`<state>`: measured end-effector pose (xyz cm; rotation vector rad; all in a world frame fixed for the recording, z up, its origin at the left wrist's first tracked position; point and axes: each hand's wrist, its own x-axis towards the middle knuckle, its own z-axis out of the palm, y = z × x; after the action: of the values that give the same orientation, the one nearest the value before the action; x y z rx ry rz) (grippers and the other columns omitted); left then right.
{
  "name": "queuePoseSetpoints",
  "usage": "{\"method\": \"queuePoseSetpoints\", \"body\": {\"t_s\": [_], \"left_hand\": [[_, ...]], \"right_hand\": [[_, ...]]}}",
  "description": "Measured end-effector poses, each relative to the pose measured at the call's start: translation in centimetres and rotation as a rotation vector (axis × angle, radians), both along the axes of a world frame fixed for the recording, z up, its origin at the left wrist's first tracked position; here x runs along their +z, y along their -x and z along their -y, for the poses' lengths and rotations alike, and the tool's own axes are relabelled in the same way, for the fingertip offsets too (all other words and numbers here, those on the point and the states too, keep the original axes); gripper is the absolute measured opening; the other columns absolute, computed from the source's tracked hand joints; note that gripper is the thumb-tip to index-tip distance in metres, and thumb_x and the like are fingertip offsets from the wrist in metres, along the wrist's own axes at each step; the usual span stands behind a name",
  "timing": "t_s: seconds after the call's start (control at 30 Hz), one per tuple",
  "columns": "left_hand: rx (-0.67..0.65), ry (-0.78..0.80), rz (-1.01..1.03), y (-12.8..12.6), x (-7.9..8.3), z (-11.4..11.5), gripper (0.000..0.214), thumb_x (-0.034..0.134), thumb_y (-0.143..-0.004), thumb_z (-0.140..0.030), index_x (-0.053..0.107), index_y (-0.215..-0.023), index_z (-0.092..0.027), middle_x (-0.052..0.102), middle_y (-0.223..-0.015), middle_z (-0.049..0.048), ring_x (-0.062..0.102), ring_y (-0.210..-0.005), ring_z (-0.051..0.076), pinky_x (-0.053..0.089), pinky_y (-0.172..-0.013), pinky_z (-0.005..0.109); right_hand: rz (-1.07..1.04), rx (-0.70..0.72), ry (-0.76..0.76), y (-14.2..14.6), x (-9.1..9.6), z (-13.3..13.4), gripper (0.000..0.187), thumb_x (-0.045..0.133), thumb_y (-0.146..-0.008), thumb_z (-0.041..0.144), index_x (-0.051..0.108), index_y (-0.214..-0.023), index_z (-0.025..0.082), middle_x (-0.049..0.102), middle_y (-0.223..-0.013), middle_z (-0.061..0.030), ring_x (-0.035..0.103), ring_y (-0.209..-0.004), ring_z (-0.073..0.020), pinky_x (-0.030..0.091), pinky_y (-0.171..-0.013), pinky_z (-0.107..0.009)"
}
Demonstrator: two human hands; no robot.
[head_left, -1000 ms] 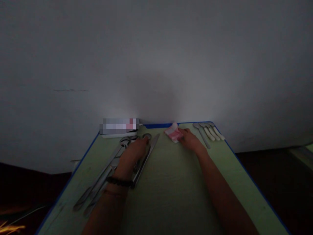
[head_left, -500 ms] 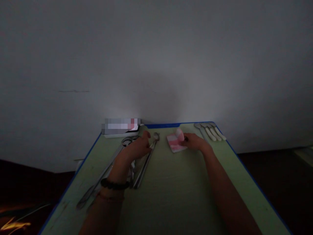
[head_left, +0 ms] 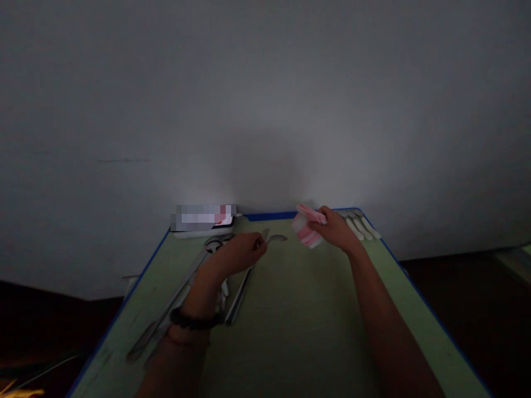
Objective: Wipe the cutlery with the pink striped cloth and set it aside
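Note:
My left hand (head_left: 243, 251) is closed on a metal spoon (head_left: 277, 238), its bowl pointing right past the fingertips. The bowl of another metal utensil shows right beside those fingers. My right hand (head_left: 332, 226) pinches a pink and white cloth (head_left: 306, 232), which hangs folded above the table on the hand's left side. Under and beside my left forearm lie several long metal utensils (head_left: 238, 301), partly hidden by the arm. Behind my right hand rest several spoons with white handles (head_left: 365, 225).
A phone (head_left: 199, 220) with a blurred screen lies on a white box (head_left: 203, 233) at the back left. The green table (head_left: 290, 331) has a blue edge and stands against a grey wall (head_left: 265, 110). Long-handled utensils (head_left: 143, 342) extend along its left side.
My left hand has picked up the spoon, turning its bowl to the right. My right hand has lifted the cloth off the table.

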<state>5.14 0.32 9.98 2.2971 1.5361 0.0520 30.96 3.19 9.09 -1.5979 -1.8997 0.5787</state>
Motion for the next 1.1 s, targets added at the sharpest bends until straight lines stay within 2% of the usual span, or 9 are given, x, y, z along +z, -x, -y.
{"method": "queuePoseSetpoints", "body": {"t_s": [0.1, 0.23, 0.37, 0.53, 0.7, 0.87, 1.0, 1.1], "left_hand": [[-0.025, 0.026, -0.063, -0.4, -1.0, -0.1, 0.035, 0.037, -0.086, -0.038, 0.064, -0.089, -0.017, 0.07, -0.088, 0.0087, 0.064, -0.076, 0.019, 0.044, -0.065, 0.027], [0.013, 0.069, -0.121, 0.1, -2.4, -0.4, 0.036, 0.038, -0.085, -0.036, 0.067, -0.088, -0.015, 0.071, -0.09, 0.0122, 0.066, -0.077, 0.022, 0.046, -0.066, 0.028], [0.071, 0.088, -0.162, 1.2, -2.6, -0.7, 0.036, 0.038, -0.085, -0.035, 0.068, -0.084, -0.014, 0.071, -0.087, 0.0135, 0.066, -0.075, 0.022, 0.047, -0.065, 0.028], [0.09, 0.049, -0.141, 1.6, -1.2, -0.3, 0.04, 0.038, -0.086, -0.037, 0.068, -0.081, -0.011, 0.07, -0.084, 0.0152, 0.065, -0.076, 0.024, 0.046, -0.069, 0.033], [0.033, 0.018, -0.015, 0.6, 1.1, 0.4, 0.046, 0.025, -0.093, -0.03, 0.068, -0.086, -0.015, 0.069, -0.085, 0.0089, 0.063, -0.077, 0.018, 0.045, -0.071, 0.027], [0.001, 0.009, 0.203, -0.2, 3.1, 1.3, 0.052, 0.023, -0.094, -0.037, 0.065, -0.075, -0.015, 0.061, -0.057, 0.0026, 0.055, -0.053, 0.013, 0.041, -0.056, 0.023], [0.003, 0.052, 0.34, -0.5, 4.3, 2.1, 0.052, 0.026, -0.092, -0.045, 0.064, -0.073, -0.016, 0.05, -0.042, -0.003, 0.049, -0.041, 0.01, 0.038, -0.05, 0.021], [0.029, 0.078, 0.383, -0.8, 4.6, 2.6, 0.054, 0.026, -0.092, -0.048, 0.064, -0.072, -0.015, 0.046, -0.038, -0.0044, 0.047, -0.037, 0.01, 0.037, -0.048, 0.021]], "right_hand": [[-0.021, -0.007, -0.004, 0.2, 0.3, 0.2, 0.016, 0.053, -0.072, 0.033, 0.048, -0.076, 0.019, 0.055, -0.069, 0.0014, 0.049, -0.061, -0.0128, 0.032, -0.053, -0.022], [-0.015, 0.03, 0.033, 0.2, 0.3, 0.3, 0.017, 0.055, -0.072, 0.034, 0.05, -0.079, 0.019, 0.057, -0.071, 0.0005, 0.05, -0.063, -0.0134, 0.033, -0.055, -0.023], [-0.01, 0.071, 0.059, 0.1, 0.2, 0.3, 0.019, 0.058, -0.071, 0.034, 0.053, -0.081, 0.019, 0.06, -0.073, -0.0003, 0.051, -0.064, -0.0134, 0.034, -0.057, -0.023], [-0.094, 0.098, 0.022, 0.3, 0.0, 0.3, 0.021, 0.06, -0.07, 0.036, 0.051, -0.077, 0.019, 0.057, -0.069, 0.0011, 0.049, -0.062, -0.0126, 0.034, -0.056, -0.023], [-0.217, -0.024, -0.011, 0.7, 0.0, 0.3, 0.027, 0.061, -0.068, 0.043, 0.05, -0.072, 0.018, 0.052, -0.064, 0.0017, 0.044, -0.058, -0.0118, 0.032, -0.053, -0.023], [-0.413, -0.095, 0.025, 1.0, -0.5, 0.0, 0.037, 0.059, -0.069, 0.048, 0.056, -0.086, 0.016, 0.061, -0.077, -0.0037, 0.051, -0.066, -0.0154, 0.038, -0.058, -0.026], [-0.659, -0.008, 0.022, 1.8, -0.6, 0.1, 0.036, 0.057, -0.073, 0.044, 0.059, -0.099, 0.017, 0.064, -0.091, -0.0051, 0.056, -0.08, -0.0175, 0.042, -0.073, -0.031], [-0.854, 0.074, 0.098, 2.8, 0.2, 0.8, 0.036, 0.058, -0.075, 0.044, 0.063, -0.099, 0.018, 0.066, -0.096, -0.0054, 0.058, -0.086, -0.0184, 0.042, -0.081, -0.033]]}}
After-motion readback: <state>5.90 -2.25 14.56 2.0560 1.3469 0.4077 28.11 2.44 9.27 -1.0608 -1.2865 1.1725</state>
